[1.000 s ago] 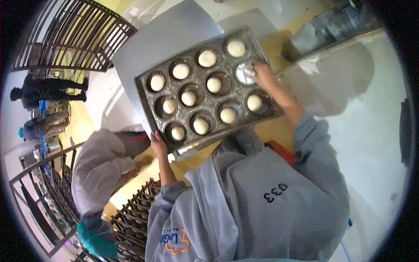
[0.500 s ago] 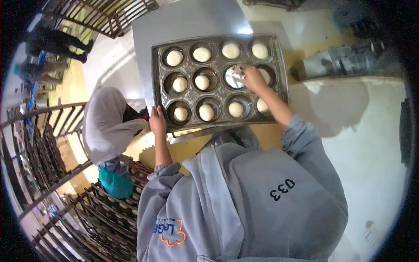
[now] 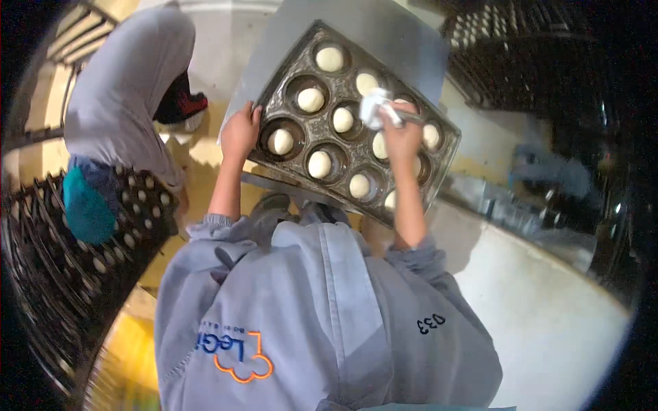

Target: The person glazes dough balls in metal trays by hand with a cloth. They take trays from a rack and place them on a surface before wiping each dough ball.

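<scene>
A dark metal baking tray (image 3: pixel 336 85) with round cups sits tilted in front of me, a pale dough ball (image 3: pixel 310 100) in each cup that I can see into. My left hand (image 3: pixel 241 133) grips the tray's left rim, thumb along the edge, other fingers partly hidden. Over the right half of the tray, my right hand (image 3: pixel 403 140) is closed around the handle of a shiny whitish tool (image 3: pixel 374 109), smeared by motion. The tool's head hangs above the cups, beside one dough ball. My right hand and forearm cover some of the cups.
Under the tray lies a smooth grey surface (image 3: pixel 391 38). Close by on my left bends a person in grey (image 3: pixel 130 75), beside a dark rack of dough pieces (image 3: pixel 44 240). Another dark rack (image 3: pixel 528 41) stands far right. A white worktop (image 3: pixel 548 329) lies to my right.
The tool has come up out of a cup in the middle row. In my view the tray has turned clockwise, and the person on the left looks larger and farther up.
</scene>
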### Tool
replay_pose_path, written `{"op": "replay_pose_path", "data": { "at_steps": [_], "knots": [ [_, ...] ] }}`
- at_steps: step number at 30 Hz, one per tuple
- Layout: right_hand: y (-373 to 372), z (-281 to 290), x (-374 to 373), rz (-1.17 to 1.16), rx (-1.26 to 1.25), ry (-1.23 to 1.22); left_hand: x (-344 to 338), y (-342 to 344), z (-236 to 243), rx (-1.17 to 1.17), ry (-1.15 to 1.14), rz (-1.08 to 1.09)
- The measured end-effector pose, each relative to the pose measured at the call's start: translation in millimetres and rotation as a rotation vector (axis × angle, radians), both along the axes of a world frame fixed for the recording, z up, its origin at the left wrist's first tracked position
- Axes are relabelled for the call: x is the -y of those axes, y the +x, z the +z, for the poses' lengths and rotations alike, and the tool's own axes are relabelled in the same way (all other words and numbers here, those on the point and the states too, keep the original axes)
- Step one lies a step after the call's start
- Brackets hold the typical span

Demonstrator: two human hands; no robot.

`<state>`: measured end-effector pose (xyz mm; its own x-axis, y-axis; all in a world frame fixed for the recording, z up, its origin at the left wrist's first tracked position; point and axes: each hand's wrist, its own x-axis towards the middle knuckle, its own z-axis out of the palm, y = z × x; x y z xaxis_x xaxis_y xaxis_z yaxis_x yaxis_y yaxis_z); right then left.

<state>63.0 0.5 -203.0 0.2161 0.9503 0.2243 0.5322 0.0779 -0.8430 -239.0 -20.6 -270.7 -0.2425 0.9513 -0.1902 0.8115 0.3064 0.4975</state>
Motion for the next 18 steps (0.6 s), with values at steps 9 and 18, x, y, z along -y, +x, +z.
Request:
{"op": "replay_pose_path", "data": {
  "at_steps": [9, 18],
  "knots": [
    [-21, -29, -14, 0.318, 0.392, -0.204, 4, -7, -5, 0.095, 0.075, 0.005],
    [-17, -38, -15, 0.315, 0.568, -0.272, 3, -1, -4, 0.156, 0.092, 0.027]
  ]
}}
